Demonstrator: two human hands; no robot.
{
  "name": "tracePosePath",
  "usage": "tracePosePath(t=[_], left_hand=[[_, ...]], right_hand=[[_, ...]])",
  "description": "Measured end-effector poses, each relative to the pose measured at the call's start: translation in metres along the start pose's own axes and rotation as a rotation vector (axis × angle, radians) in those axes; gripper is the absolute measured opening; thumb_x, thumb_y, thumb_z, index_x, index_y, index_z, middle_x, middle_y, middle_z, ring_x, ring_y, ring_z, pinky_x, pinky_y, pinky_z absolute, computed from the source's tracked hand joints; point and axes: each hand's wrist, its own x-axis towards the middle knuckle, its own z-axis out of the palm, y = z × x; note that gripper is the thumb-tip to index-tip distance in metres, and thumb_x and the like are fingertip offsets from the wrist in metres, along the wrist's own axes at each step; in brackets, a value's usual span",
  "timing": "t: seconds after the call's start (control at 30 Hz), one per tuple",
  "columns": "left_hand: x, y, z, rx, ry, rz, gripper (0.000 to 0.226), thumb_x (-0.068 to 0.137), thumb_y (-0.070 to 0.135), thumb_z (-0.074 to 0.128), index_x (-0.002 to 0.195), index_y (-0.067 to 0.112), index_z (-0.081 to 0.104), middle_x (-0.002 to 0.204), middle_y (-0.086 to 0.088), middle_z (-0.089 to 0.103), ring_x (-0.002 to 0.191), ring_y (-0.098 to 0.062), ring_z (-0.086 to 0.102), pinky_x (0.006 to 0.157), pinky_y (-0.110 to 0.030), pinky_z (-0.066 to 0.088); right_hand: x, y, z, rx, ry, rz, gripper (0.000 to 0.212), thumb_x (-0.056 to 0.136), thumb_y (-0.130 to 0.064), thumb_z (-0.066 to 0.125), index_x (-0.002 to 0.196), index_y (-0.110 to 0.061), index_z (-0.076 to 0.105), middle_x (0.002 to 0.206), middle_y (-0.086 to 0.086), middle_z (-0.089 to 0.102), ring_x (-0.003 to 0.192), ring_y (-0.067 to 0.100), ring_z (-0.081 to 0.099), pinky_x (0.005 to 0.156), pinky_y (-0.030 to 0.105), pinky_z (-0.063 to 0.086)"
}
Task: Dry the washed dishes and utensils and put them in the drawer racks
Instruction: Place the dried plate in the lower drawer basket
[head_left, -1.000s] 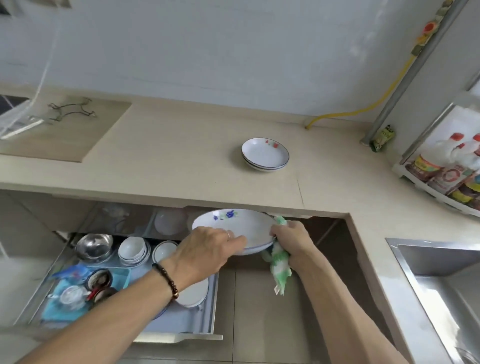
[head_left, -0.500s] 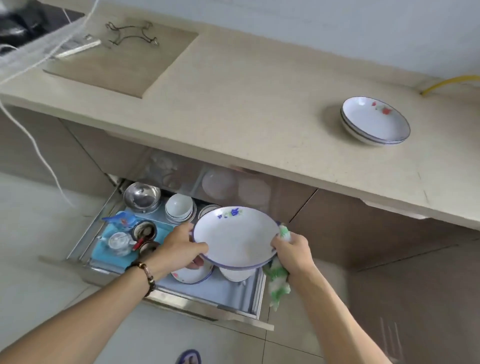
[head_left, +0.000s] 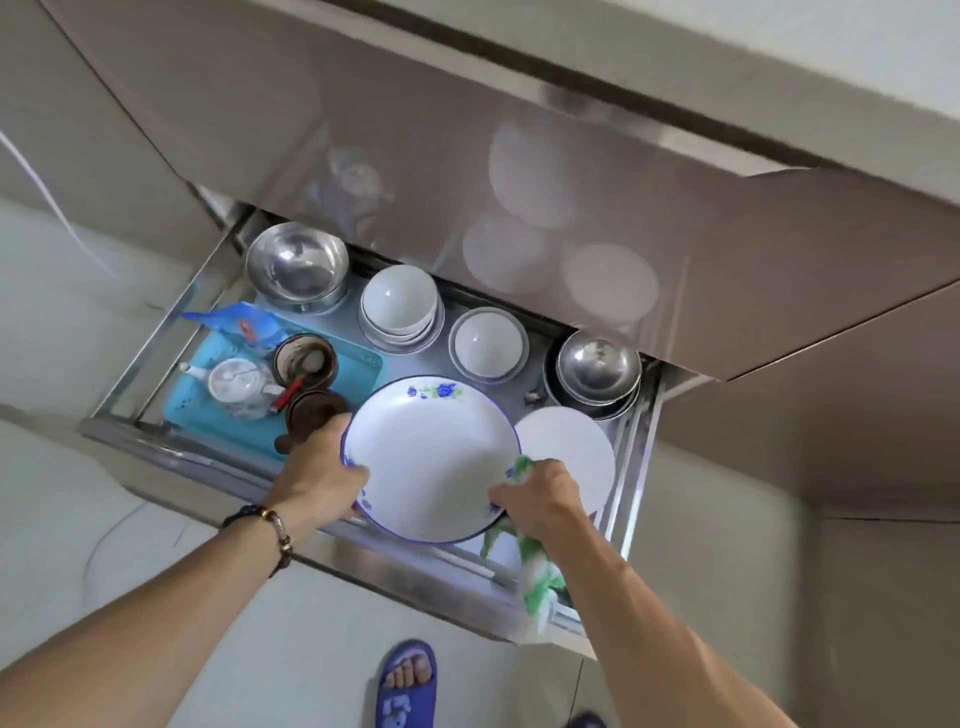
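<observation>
Both hands hold a blue-rimmed plate over the open drawer rack.

The left hand (head_left: 324, 480) grips the white floral plate (head_left: 431, 462) at its left rim, thumb on the inside; the right hand (head_left: 540, 499) pinches the right rim together with a green-and-white cloth (head_left: 535, 571) that hangs below it. The plate sits level above the front of the drawer (head_left: 405, 566), just beside a plain white plate (head_left: 571, 452). Behind are stacked white bowls (head_left: 399, 306), a steel bowl (head_left: 296, 265) and, on a blue tray (head_left: 208, 415), a small teapot (head_left: 236, 384).
</observation>
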Motion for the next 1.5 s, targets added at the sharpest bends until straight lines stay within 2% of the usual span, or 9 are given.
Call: tracePosePath(t=[0.17, 0.27, 0.37, 0.53, 0.67, 1.03, 1.13, 1.3, 1.5], left_hand=[[0.048, -0.029, 0.024, 0.068, 0.010, -0.024, 0.051, 0.086, -0.002, 0.060, 0.132, 0.020, 0.055, 0.119, -0.011, 0.068, 0.100, -0.034, 0.066, 0.085, -0.041, 0.057], [0.072, -0.040, 0.037, 0.133, 0.007, -0.021, 0.050, 0.089, -0.002, 0.060, 0.135, 0.017, 0.054, 0.127, -0.011, 0.065, 0.113, -0.034, 0.061, 0.086, -0.030, 0.046], [0.089, -0.047, 0.047, 0.170, 0.005, -0.002, 0.053, 0.088, -0.003, 0.059, 0.137, 0.018, 0.053, 0.126, -0.013, 0.065, 0.116, -0.034, 0.059, 0.092, -0.036, 0.046], [0.113, -0.057, 0.051, 0.199, 0.013, 0.006, 0.057, 0.090, 0.000, 0.061, 0.140, 0.023, 0.048, 0.125, -0.013, 0.065, 0.114, -0.037, 0.059, 0.095, -0.041, 0.049], [0.124, -0.061, 0.057, 0.210, 0.019, 0.022, 0.055, 0.089, 0.000, 0.061, 0.138, 0.024, 0.049, 0.124, -0.015, 0.066, 0.113, -0.039, 0.060, 0.097, -0.046, 0.050], [0.150, -0.069, 0.079, 0.343, 0.044, 0.111, 0.057, 0.092, 0.008, 0.061, 0.144, 0.021, 0.043, 0.119, -0.021, 0.059, 0.112, -0.042, 0.057, 0.093, -0.044, 0.047], [0.154, -0.068, 0.082, 0.417, 0.064, 0.107, 0.055, 0.092, 0.006, 0.057, 0.142, 0.019, 0.040, 0.118, -0.022, 0.058, 0.108, -0.044, 0.059, 0.088, -0.045, 0.048], [0.159, -0.068, 0.084, 0.579, 0.061, 0.100, 0.057, 0.096, 0.010, 0.056, 0.145, 0.014, 0.027, 0.123, -0.024, 0.055, 0.108, -0.044, 0.060, 0.075, -0.042, 0.042], [0.154, -0.068, 0.082, 0.529, 0.043, 0.078, 0.054, 0.097, 0.019, 0.058, 0.144, 0.009, 0.033, 0.130, -0.027, 0.049, 0.109, -0.046, 0.060, 0.087, -0.046, 0.049]], right_hand=[[0.045, 0.003, 0.043, -0.049, -0.003, 0.074, 0.046, 0.077, -0.027, 0.076, 0.115, -0.005, 0.062, 0.106, 0.011, 0.066, 0.083, 0.026, 0.058, 0.066, 0.026, 0.045], [0.065, 0.008, 0.061, -0.054, -0.001, 0.102, 0.047, 0.080, -0.031, 0.075, 0.116, -0.005, 0.061, 0.109, 0.012, 0.067, 0.092, 0.028, 0.064, 0.072, 0.030, 0.052], [0.076, 0.012, 0.073, -0.044, 0.014, 0.111, 0.045, 0.084, -0.034, 0.073, 0.119, -0.008, 0.059, 0.107, 0.010, 0.063, 0.090, 0.027, 0.061, 0.072, 0.027, 0.048], [0.075, 0.010, 0.089, -0.123, 0.111, 0.064, 0.048, 0.094, -0.042, 0.064, 0.123, -0.005, 0.055, 0.121, 0.013, 0.063, 0.111, 0.032, 0.063, 0.077, 0.029, 0.046], [0.075, 0.009, 0.097, -0.148, 0.174, 0.044, 0.045, 0.097, -0.043, 0.061, 0.119, -0.004, 0.059, 0.118, 0.015, 0.065, 0.110, 0.035, 0.064, 0.083, 0.034, 0.051], [0.093, 0.014, 0.120, -0.012, 0.221, 0.147, 0.041, 0.099, -0.044, 0.057, 0.103, -0.004, 0.064, 0.106, 0.016, 0.070, 0.095, 0.034, 0.065, 0.073, 0.032, 0.046], [0.096, 0.015, 0.123, 0.022, 0.221, 0.162, 0.038, 0.100, -0.046, 0.056, 0.096, -0.009, 0.060, 0.097, 0.013, 0.066, 0.084, 0.030, 0.056, 0.070, 0.031, 0.042], [0.095, 0.018, 0.131, 0.008, 0.219, 0.148, 0.041, 0.098, -0.052, 0.056, 0.096, -0.011, 0.061, 0.099, 0.012, 0.069, 0.090, 0.031, 0.062, 0.072, 0.032, 0.044], [0.090, 0.015, 0.131, -0.019, 0.282, 0.033, 0.042, 0.097, -0.049, 0.055, 0.108, -0.010, 0.066, 0.100, 0.013, 0.071, 0.094, 0.034, 0.065, 0.070, 0.030, 0.044]])
